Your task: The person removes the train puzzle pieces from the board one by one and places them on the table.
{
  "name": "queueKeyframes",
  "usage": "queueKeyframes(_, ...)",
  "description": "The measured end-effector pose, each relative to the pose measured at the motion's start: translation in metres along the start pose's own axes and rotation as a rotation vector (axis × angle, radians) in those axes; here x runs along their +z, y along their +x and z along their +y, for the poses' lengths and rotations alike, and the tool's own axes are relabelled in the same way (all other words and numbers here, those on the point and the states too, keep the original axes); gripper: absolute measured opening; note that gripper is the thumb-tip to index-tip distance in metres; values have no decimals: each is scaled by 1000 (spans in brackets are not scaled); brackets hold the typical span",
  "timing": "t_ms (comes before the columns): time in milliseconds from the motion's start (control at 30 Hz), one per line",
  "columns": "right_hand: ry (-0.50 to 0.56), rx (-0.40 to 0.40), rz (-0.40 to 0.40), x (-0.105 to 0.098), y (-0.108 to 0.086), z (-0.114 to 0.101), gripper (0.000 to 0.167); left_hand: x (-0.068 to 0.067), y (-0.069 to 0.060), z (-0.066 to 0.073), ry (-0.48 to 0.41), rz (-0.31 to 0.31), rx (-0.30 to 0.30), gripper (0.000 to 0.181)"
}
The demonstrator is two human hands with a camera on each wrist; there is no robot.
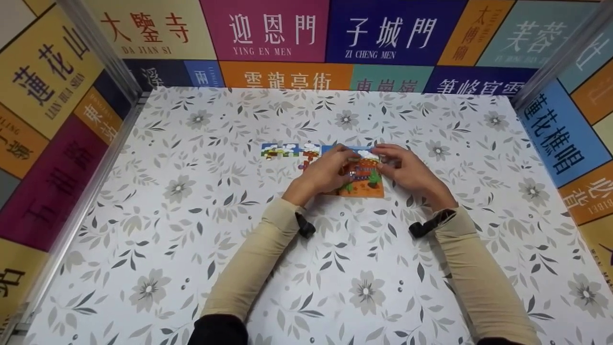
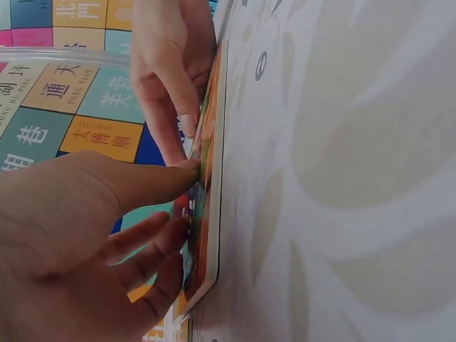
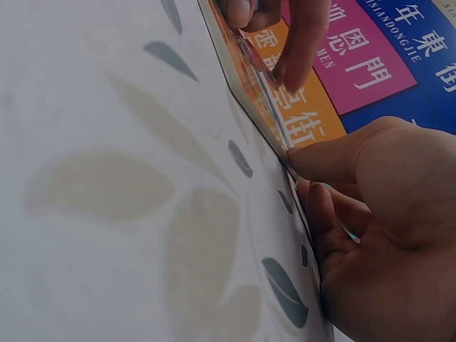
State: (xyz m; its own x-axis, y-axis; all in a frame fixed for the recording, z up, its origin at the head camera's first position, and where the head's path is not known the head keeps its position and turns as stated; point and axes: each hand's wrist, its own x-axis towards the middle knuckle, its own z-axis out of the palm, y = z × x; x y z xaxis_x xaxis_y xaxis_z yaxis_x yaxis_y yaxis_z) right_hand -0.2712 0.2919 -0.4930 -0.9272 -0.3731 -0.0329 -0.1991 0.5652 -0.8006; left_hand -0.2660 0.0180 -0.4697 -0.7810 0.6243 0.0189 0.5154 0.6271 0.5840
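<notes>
A jigsaw puzzle (image 1: 361, 190), with blue sky, white clouds and orange ground, lies flat on the table. My left hand (image 1: 324, 171) reaches over its left part. Between that hand's thumb and fingers a reddish puzzle piece (image 3: 256, 60) shows, tilted above the puzzle; the hand partly hides it. At the puzzle's right edge rests my right hand (image 1: 409, 171), its thumb (image 3: 324, 162) touching the border and its fingers near the upper right corner. Left of the puzzle are loose puzzle pieces (image 1: 280, 150), some joined in a strip, and a reddish one (image 1: 310, 152) beside my left hand.
The tabletop (image 1: 191, 268) is white with grey flowers and leaves. Colourful panels with large Chinese lettering (image 1: 273, 33) stand along the back and both sides. A dark strap (image 1: 431, 224) circles each wrist.
</notes>
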Motion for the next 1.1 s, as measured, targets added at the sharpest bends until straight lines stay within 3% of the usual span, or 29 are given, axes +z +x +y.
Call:
queueKeyframes(133,14,-1,-3,0,0,1,49,0,0,0,-8,28,14,55)
queueKeyframes(300,6,2,-12,-1,-2,-1,49,2,0,0,12,53,10,37)
queueKeyframes(467,-17,9,-4,-1,-2,0,48,2,-1,-1,41,58,-9,50)
queueKeyframes(733,-40,0,3,-1,-1,-1,48,6,-2,1,150,4,-21,57)
queueKeyframes(1100,-36,1,4,-1,-2,-1,48,0,-4,1,156,-40,-14,60)
